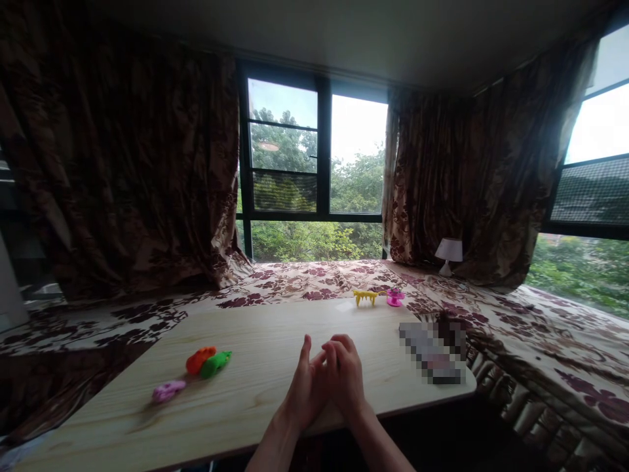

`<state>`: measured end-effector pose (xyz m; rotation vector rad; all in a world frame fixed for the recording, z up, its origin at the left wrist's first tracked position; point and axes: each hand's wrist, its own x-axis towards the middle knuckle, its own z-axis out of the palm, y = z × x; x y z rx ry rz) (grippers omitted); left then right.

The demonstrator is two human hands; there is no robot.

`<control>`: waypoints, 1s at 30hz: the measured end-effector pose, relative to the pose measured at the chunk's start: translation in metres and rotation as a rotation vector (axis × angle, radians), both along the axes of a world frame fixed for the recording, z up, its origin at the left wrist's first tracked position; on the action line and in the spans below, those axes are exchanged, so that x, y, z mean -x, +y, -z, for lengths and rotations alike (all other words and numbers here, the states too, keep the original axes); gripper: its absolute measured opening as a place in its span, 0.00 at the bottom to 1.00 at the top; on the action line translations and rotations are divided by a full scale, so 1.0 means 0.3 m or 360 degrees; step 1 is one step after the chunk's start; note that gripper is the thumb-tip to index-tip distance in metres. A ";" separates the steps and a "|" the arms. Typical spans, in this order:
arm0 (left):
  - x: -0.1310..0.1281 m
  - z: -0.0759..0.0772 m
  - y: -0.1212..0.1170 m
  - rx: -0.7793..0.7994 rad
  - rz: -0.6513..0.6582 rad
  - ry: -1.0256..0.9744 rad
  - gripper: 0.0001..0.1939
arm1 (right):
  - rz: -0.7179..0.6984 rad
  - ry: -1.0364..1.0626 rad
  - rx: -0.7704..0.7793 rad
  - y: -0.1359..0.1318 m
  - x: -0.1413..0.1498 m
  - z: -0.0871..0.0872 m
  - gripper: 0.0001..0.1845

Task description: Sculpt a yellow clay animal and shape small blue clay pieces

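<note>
- Head view: left hand (305, 388) and right hand (345, 380) touch each other above the near part of the wooden tabletop (255, 393).
- Left fingers: open, thumb raised and apart, the rest partly hidden. Right fingers: bent against the left hand; how far closed, I cannot tell. Neither shows anything held, though the space between the palms is hidden.
- Small coloured pieces: five, three to the left and two at the far side.
- Left group: orange piece (197, 360) and green piece (216, 364) touching, lilac piece (168, 391) just beside them, nearer the person.
- Far pair: yellow piece (365, 298), prongs down, near magenta piece (395, 297).
- Right end: one pixelated patch (432, 354) covers whatever lies there, any markings included.
- Beyond: floral cloth (304, 278), one white lamp (449, 250), two windows, one ahead (314, 151), one at the right edge (590, 190).
</note>
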<state>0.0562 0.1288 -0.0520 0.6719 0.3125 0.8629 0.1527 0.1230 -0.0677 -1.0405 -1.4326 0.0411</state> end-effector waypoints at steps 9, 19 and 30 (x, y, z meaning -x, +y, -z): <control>0.005 0.011 0.026 -0.0027 -0.0030 0.0003 0.32 | -0.0001 0.0164 0.0119 0.021 0.000 0.045 0.26; -0.007 0.031 0.025 -0.0091 -0.0286 0.0163 0.14 | -0.0041 0.0110 0.0082 0.023 -0.017 0.014 0.18; -0.015 0.047 0.035 -0.0201 -0.0614 0.0314 0.15 | 0.0039 0.0356 0.0130 0.065 -0.030 0.042 0.19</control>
